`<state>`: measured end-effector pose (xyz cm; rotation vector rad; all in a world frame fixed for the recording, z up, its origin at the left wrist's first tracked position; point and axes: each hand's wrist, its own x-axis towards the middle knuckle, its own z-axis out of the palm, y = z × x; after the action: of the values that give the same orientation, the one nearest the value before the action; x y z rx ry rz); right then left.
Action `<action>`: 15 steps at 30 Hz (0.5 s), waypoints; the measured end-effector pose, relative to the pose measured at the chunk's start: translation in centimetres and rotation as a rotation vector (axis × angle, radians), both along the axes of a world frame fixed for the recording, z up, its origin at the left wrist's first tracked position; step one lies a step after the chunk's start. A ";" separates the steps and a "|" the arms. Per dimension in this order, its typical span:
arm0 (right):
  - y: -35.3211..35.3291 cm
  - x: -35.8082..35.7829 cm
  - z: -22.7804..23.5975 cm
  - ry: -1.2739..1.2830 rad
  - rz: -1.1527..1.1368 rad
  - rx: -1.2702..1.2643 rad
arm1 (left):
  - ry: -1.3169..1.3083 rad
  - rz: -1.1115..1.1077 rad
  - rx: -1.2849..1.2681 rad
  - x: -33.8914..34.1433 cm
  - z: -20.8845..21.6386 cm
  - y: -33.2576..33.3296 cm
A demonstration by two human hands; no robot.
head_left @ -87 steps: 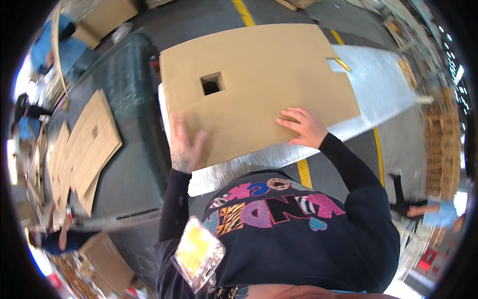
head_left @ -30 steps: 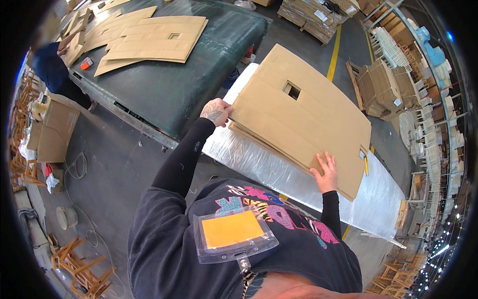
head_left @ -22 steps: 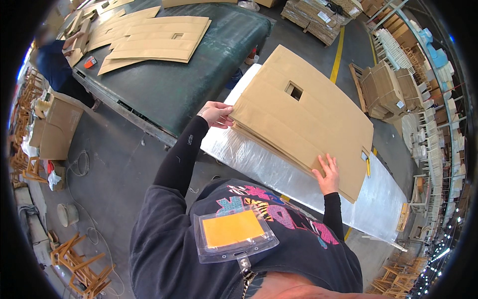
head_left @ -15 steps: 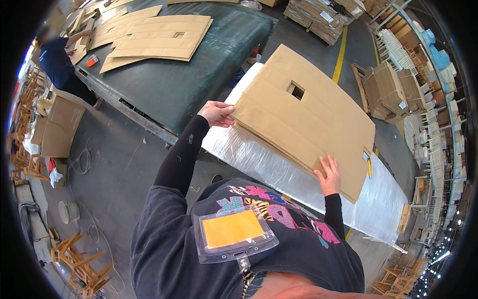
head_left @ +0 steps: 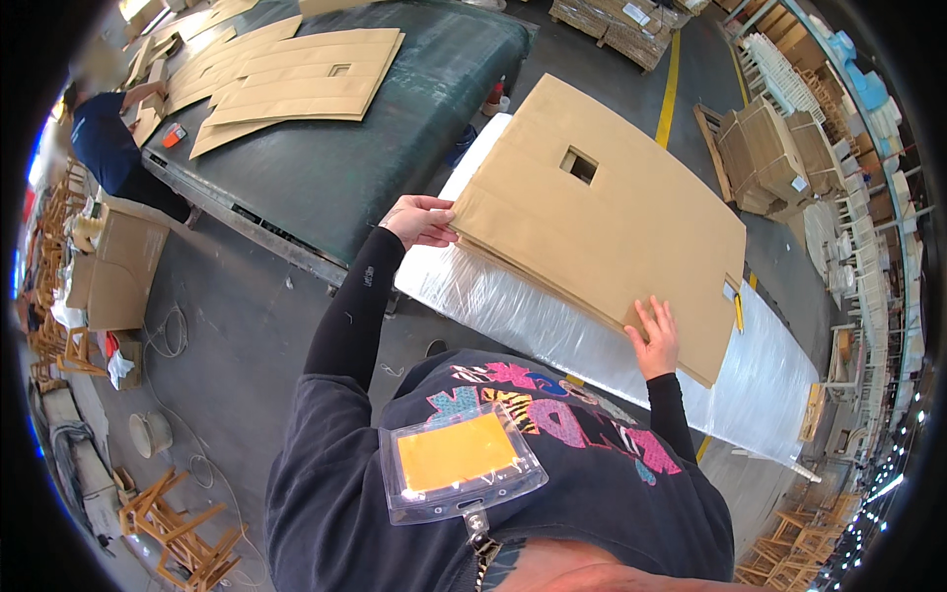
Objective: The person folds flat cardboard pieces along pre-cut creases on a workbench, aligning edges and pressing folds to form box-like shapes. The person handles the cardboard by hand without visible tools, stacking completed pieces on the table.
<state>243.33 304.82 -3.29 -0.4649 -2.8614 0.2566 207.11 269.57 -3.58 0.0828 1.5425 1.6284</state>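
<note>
Several flat cardboard sheets (head_left: 612, 232) lie in a stack before me, the top one with a rectangular cutout through it. My left hand (head_left: 422, 220) pinches the stack's left corner, thumb on top and fingers curled at the edge. How many sheets it grips I cannot tell. My right hand (head_left: 654, 337) rests on the top sheet by its near edge, palm down with fingers spread. Beneath the stack is a long surface wrapped in shiny clear film (head_left: 493, 301). A slim yellow object (head_left: 739, 314) shows at a notch in the stack's right edge.
A dark green table (head_left: 395, 128) at the far left carries more cardboard sheets (head_left: 306, 84); a co-worker (head_left: 104, 143) stands at its left end. Strapped cardboard bundles (head_left: 755, 158) sit on a pallet to the right. A hose (head_left: 202, 464) and wooden frames (head_left: 178, 528) are on the left floor.
The whole view has shifted slightly. Both hands keep nearly the same places on the cardboard, the left still at the corner and the right still on the near edge.
</note>
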 end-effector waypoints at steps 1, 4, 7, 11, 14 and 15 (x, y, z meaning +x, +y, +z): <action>0.0 0.2 -0.1 0.004 -0.009 0.001 | 0.002 0.011 -0.004 0.2 0.1 0.3; 0.0 0.2 -0.2 0.027 -0.021 -0.006 | -0.003 -0.034 -0.076 0.7 0.3 1.4; -0.2 -0.2 0.1 0.037 -0.022 0.018 | 0.073 -0.027 -0.162 1.1 -0.1 2.4; -0.5 -0.4 1.1 0.049 -0.006 0.097 | 0.033 -0.019 -0.093 1.0 -0.5 2.2; -2.4 0.1 1.0 0.199 -0.076 -0.048 | 0.125 0.037 -0.142 2.0 0.5 2.7; -3.1 0.3 1.1 0.280 -0.120 -0.123 | 0.184 0.053 -0.130 2.8 1.4 2.9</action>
<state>243.59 301.75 -2.23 -0.5730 -2.5450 0.4409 209.91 272.52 -2.15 0.1255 1.8005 1.5931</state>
